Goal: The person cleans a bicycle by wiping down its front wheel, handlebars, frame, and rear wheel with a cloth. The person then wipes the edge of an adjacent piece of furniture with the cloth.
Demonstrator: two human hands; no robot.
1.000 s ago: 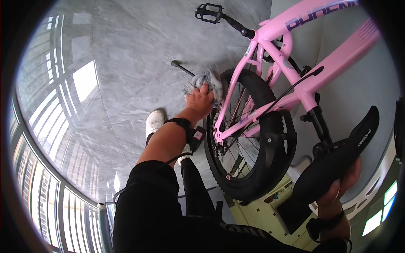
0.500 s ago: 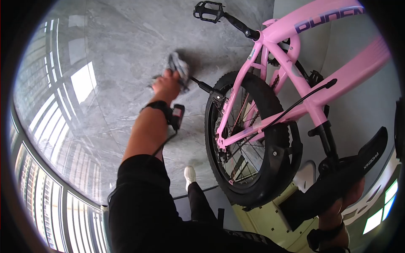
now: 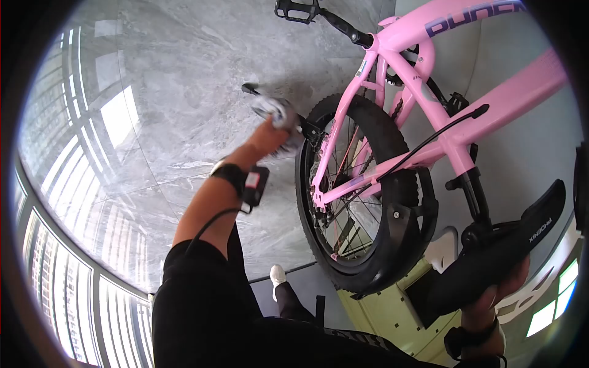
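Note:
A pink bicycle (image 3: 392,165) with a fat black rear tyre (image 3: 383,138) fills the middle and right of the view. Its black kickstand (image 3: 250,88) sticks out to the left from beside the rear wheel. My left hand (image 3: 270,136) is closed on a grey-white cloth (image 3: 281,113), which is bunched around the kickstand close to the wheel and slightly blurred. At the lower right my right hand (image 3: 512,283) grips the edge of the black saddle (image 3: 497,264); some of its fingers are hidden by the saddle.
Grey marbled floor tiles (image 3: 165,73) reflect window light on the left. Barred windows (image 3: 55,270) run along the lower left. A black pedal (image 3: 297,9) juts out at the top. A pale yellow cabinet-like surface (image 3: 380,313) lies below the rear wheel, and my shoe (image 3: 278,274) shows near it.
My left hand has slid the cloth along the kickstand from its outer end towards the wheel, uncovering the black tip. My right hand stays on the saddle, which has shifted slightly in view.

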